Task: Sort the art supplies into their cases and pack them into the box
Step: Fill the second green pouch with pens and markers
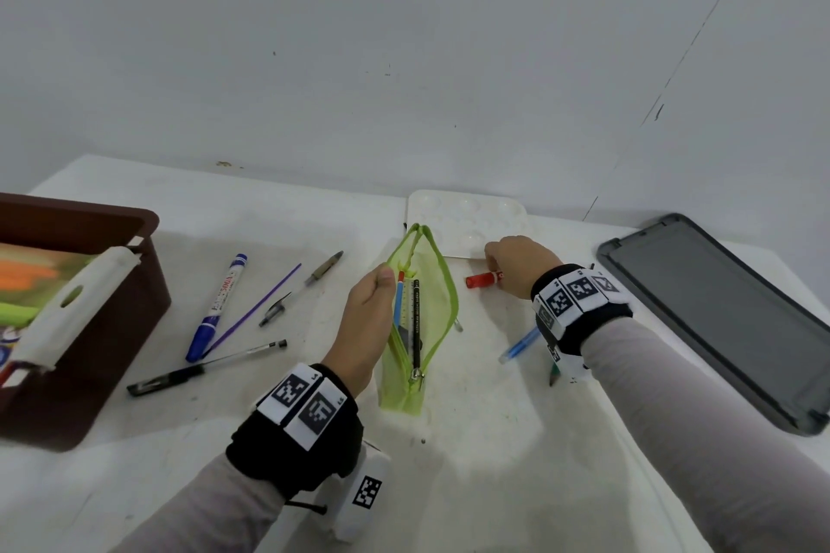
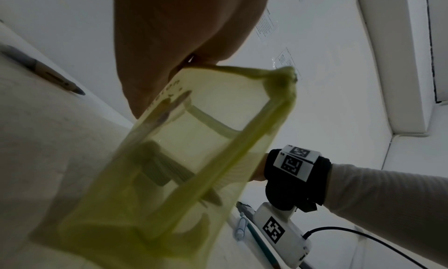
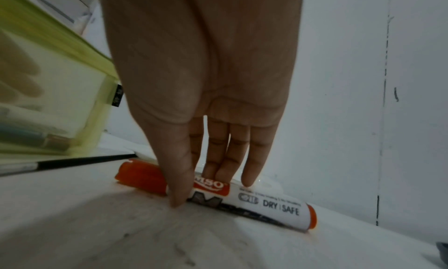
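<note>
A lime mesh pencil case (image 1: 433, 305) (image 2: 194, 158) (image 3: 60, 72) lies unzipped mid-table, with a blue pen, a ruler and a black pencil inside. My left hand (image 1: 384, 283) (image 2: 181, 33) pinches its left edge and holds the mouth apart. To the right, a red-capped white marker (image 1: 483, 280) (image 3: 266, 204) lies on the table. My right hand (image 1: 492, 269) (image 3: 198, 189) comes down over it, thumb in front of the barrel and fingers behind, pinching it. The brown box (image 1: 148, 238) stands at the far left.
A blue marker (image 1: 220, 305), a purple pen (image 1: 256, 310), a grey pen (image 1: 301, 287) and a black pen (image 1: 206, 368) lie left of the case. A blue pen (image 1: 518, 346) and a green pencil (image 1: 553, 375) lie under my right wrist. White palette (image 1: 467, 216) behind; grey lid (image 1: 718, 319) right.
</note>
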